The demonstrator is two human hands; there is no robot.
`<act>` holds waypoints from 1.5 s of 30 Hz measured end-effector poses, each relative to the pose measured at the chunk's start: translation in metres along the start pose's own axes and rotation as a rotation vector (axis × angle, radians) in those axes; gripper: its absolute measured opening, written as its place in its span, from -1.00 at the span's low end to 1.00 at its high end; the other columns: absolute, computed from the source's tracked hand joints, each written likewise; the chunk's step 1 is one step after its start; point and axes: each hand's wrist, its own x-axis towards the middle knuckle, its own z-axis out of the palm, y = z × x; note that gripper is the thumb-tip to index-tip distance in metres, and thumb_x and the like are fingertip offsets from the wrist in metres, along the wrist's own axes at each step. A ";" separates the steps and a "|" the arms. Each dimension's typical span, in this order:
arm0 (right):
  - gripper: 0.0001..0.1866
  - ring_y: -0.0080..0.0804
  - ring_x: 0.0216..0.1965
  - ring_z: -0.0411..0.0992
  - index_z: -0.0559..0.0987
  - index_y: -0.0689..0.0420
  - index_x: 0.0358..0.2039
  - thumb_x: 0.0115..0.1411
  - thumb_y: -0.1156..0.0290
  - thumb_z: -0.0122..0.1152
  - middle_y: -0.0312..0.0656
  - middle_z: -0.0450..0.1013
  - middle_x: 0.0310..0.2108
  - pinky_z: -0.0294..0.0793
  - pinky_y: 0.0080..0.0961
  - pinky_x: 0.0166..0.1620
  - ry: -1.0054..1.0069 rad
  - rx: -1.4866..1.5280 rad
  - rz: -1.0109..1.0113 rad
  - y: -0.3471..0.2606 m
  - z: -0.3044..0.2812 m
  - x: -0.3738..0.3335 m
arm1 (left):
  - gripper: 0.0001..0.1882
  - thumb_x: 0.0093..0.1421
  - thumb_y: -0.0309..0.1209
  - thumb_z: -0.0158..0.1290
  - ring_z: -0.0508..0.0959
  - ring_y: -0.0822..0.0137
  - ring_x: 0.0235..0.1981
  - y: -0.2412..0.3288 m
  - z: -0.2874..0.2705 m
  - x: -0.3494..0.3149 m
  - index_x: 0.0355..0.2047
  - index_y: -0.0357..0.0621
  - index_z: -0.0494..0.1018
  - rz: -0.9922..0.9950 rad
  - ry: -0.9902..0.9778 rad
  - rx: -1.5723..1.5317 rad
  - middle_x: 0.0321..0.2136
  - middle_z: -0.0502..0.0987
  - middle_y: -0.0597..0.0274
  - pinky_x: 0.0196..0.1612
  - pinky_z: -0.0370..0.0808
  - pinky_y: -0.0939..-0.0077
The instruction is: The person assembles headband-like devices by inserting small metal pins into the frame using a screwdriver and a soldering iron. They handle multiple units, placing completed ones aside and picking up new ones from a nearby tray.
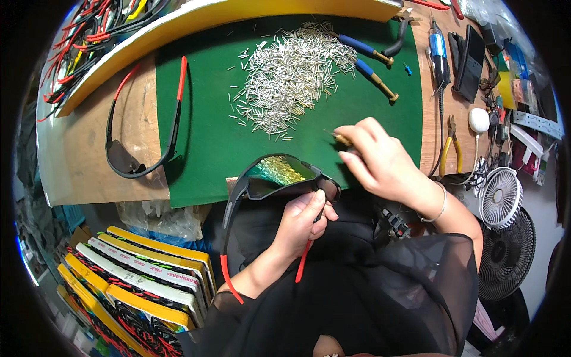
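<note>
Landmark: the pile of metal pins [285, 77] on the green mat [208, 119], which lies across the tabletop [134, 189]. We mark the sunglasses [276, 171] on the near side of the pile, off its lower edge, raised in the left hand [303, 220]. That hand is clamped on one end of the frame by the hinge, thumb on top; both red-tipped temples hang toward the wearer. Right hand [380, 157], to the near right of the pile: thumb and fingers pinched together on a small brass-coloured piece [342, 140], apart from the frame. Exact kind: we can't tell, the fingers cover most of it.

Other things: second sunglasses [123, 156] left of the pile, blue-handled tools [373, 76] at its right edge, yellow-handled cutters [450, 149] farther right.

Step looks like hinge work, our guess. To do it well, we'd keep the left grip tight at that hinge corner and the thumb off the lens, support the loose temples so they don't swing, and bring the brass-coloured piece in straight. We'd work over the bare mat just below the pile, so a dropped part doesn't get lost among the pins. Main risk, we judge: a slip scratching the mirrored lens.
</note>
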 end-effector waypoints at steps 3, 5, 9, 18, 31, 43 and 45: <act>-0.65 -0.17 -0.54 0.40 0.33 0.17 -0.12 0.08 0.34 0.06 -0.06 0.26 -0.39 0.44 -0.40 -0.50 -0.025 -0.146 -0.108 -0.014 0.004 0.022 | -0.68 0.28 -0.22 -0.27 0.06 0.64 -0.84 0.001 -0.006 -0.001 -0.47 -0.17 0.33 -0.017 -0.057 -0.030 -0.75 0.27 0.39 -0.78 0.00 0.79; -0.59 -0.24 -0.63 0.38 0.29 0.16 -0.05 0.08 0.34 0.04 -0.06 0.24 -0.43 0.43 -0.43 -0.57 -0.049 -0.262 -0.155 -0.018 0.011 0.036 | -0.68 0.28 -0.22 -0.25 0.06 0.64 -0.84 -0.003 -0.005 0.002 -0.47 -0.16 0.33 -0.015 -0.054 -0.034 -0.75 0.27 0.39 -0.78 0.00 0.79; -0.53 -0.27 -0.62 0.39 0.27 0.16 0.00 0.07 0.33 0.07 -0.07 0.23 -0.42 0.43 -0.43 -0.57 -0.096 -0.386 -0.126 -0.023 0.013 0.029 | -0.69 0.26 -0.21 -0.23 0.07 0.64 -0.83 0.004 -0.004 -0.001 -0.48 -0.15 0.32 -0.047 -0.049 -0.042 -0.72 0.29 0.39 -0.78 0.00 0.79; -0.56 -0.21 -0.50 0.39 0.32 0.12 -0.05 0.01 0.45 0.12 -0.09 0.22 -0.39 0.44 -0.38 -0.46 -0.036 -0.144 -0.027 -0.012 -0.013 0.009 | -0.69 0.25 -0.18 -0.20 0.04 0.65 -0.84 0.009 0.003 0.000 -0.50 -0.14 0.31 -0.090 0.007 -0.110 -0.82 0.15 0.45 -0.78 -0.02 0.80; -0.56 -0.35 -0.57 0.36 0.40 0.07 -0.08 -0.07 0.45 0.11 -0.15 0.21 -0.44 0.42 -0.47 -0.60 0.055 -0.347 -0.097 -0.016 0.021 0.022 | -0.62 0.22 -0.10 -0.17 0.03 0.64 -0.85 0.008 -0.002 -0.001 -0.56 -0.14 0.31 -0.097 -0.091 -0.094 -0.81 0.15 0.44 -0.79 -0.04 0.79; -0.54 -0.31 -0.57 0.37 0.38 0.06 -0.08 -0.09 0.47 0.10 -0.13 0.22 -0.44 0.42 -0.46 -0.62 0.096 -0.340 -0.076 -0.018 0.021 0.023 | -0.59 0.22 -0.07 -0.19 0.02 0.62 -0.87 0.010 -0.001 0.000 -0.58 -0.15 0.31 -0.097 -0.097 -0.072 -0.85 0.11 0.43 -0.80 -0.05 0.76; -0.53 -0.32 -0.58 0.37 0.38 0.06 -0.08 -0.10 0.48 0.10 -0.13 0.22 -0.43 0.42 -0.46 -0.62 0.099 -0.347 -0.077 -0.017 0.023 0.024 | -0.58 0.22 -0.07 -0.19 0.02 0.62 -0.87 0.010 -0.001 0.000 -0.58 -0.15 0.31 -0.102 -0.089 -0.067 -0.85 0.11 0.43 -0.80 -0.05 0.76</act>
